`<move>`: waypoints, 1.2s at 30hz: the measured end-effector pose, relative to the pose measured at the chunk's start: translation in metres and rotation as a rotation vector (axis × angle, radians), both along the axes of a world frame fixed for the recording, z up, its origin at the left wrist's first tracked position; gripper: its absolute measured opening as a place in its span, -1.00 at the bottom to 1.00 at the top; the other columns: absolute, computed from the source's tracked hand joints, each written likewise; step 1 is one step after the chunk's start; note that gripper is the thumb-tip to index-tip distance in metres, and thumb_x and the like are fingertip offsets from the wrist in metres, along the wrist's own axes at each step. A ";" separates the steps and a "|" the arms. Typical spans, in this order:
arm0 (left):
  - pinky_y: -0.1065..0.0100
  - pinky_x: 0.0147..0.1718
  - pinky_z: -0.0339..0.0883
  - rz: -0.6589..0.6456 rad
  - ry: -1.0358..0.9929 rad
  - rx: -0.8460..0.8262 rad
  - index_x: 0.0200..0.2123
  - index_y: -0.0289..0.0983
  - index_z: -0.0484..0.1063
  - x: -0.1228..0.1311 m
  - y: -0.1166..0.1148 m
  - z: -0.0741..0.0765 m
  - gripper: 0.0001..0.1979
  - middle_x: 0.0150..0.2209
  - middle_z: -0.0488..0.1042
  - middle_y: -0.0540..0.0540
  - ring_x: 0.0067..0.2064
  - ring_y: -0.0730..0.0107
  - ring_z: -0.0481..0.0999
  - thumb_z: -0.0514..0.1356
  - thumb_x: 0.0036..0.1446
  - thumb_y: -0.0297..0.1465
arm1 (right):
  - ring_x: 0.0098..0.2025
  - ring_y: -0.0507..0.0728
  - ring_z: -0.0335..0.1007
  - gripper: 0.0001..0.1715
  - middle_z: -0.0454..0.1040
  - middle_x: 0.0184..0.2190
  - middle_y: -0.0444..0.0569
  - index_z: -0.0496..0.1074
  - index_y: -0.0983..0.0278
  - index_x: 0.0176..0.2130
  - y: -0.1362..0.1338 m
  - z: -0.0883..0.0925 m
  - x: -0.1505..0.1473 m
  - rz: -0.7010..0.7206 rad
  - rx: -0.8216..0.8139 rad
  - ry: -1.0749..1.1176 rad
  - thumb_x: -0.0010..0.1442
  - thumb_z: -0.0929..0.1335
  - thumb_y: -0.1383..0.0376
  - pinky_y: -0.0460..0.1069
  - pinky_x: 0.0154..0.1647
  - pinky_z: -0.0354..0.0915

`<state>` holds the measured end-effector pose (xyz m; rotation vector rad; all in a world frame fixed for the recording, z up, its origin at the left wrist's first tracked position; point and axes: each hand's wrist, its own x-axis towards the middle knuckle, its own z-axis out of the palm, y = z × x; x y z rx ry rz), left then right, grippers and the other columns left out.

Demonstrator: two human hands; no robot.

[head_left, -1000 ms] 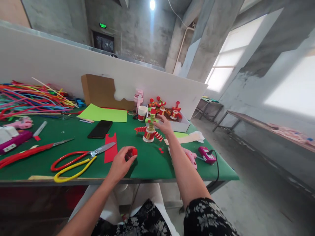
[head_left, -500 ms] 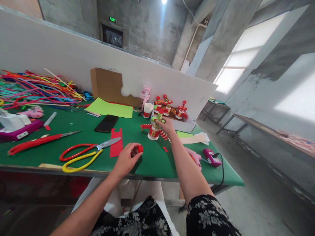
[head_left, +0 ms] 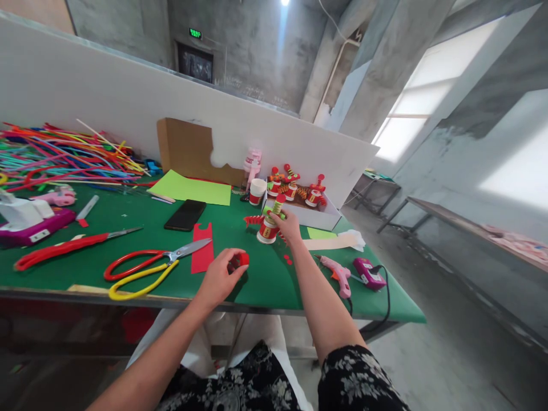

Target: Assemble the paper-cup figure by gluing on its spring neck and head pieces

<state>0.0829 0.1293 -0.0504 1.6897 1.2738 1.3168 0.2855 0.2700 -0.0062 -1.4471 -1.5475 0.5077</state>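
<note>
My left hand [head_left: 221, 277] is closed around a small red piece [head_left: 244, 259] near the table's front edge. Farther forward, my right hand [head_left: 287, 224] grips the paper-cup figure [head_left: 268, 229] by its upper part, beside a green roll. The figure stands upright on the green table, with folded red paper strips at its sides and a red top. Small red dots [head_left: 287, 260] lie in front of it. A cut red paper sheet [head_left: 202, 248] rests left of my left hand, under the tip of the red and yellow scissors [head_left: 171, 260].
A white box [head_left: 319, 217] with several similar figures stands behind my right hand. A white cup [head_left: 257, 192], black phone [head_left: 185, 215], green paper [head_left: 192, 188], red-handled tool [head_left: 64, 251] and colourful pipe cleaners [head_left: 64, 154] are around. A pink glue gun [head_left: 341, 274] lies at right.
My right hand has shifted slightly down on the figure, and its forearm has moved left, uncovering the glue gun. The figure's red top sits slightly lower. My left hand looks unchanged.
</note>
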 end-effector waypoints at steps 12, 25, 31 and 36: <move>0.28 -0.37 0.41 0.000 -0.003 0.009 -0.20 -0.20 0.45 0.000 0.001 -0.001 -0.72 -0.31 0.51 -0.06 -0.35 0.30 0.48 0.20 0.02 -0.22 | -0.18 0.19 0.51 -0.61 0.63 -0.26 -0.03 0.57 0.29 -0.17 -0.003 -0.007 -0.001 -0.032 -0.005 -0.036 0.11 0.42 0.06 0.03 -0.10 0.35; 0.26 -0.33 0.43 -0.008 0.012 -0.003 -0.20 -0.22 0.46 -0.001 0.000 0.001 -0.70 -0.30 0.52 -0.09 -0.32 0.28 0.50 0.18 0.02 -0.20 | -0.08 0.24 0.55 -0.57 0.64 -0.17 0.02 0.56 0.28 -0.12 -0.005 -0.006 0.000 -0.018 -0.039 0.000 0.13 0.43 0.05 0.06 -0.04 0.39; 0.26 -0.35 0.43 -0.006 0.004 0.002 -0.20 -0.21 0.46 -0.001 0.000 0.000 -0.71 -0.30 0.53 -0.08 -0.32 0.28 0.50 0.20 0.03 -0.21 | -0.14 0.21 0.55 -0.62 0.64 -0.22 -0.02 0.56 0.26 -0.15 -0.007 -0.005 -0.001 -0.009 -0.041 0.003 0.13 0.43 0.06 0.04 -0.08 0.39; 0.28 -0.36 0.43 0.001 0.003 0.018 -0.21 -0.21 0.47 -0.001 0.001 -0.001 -0.73 -0.30 0.52 -0.08 -0.33 0.29 0.49 0.20 0.03 -0.22 | -0.20 0.19 0.52 -0.56 0.62 -0.26 -0.03 0.55 0.27 -0.15 -0.006 -0.006 0.000 -0.010 -0.039 -0.004 0.12 0.41 0.01 0.02 -0.15 0.38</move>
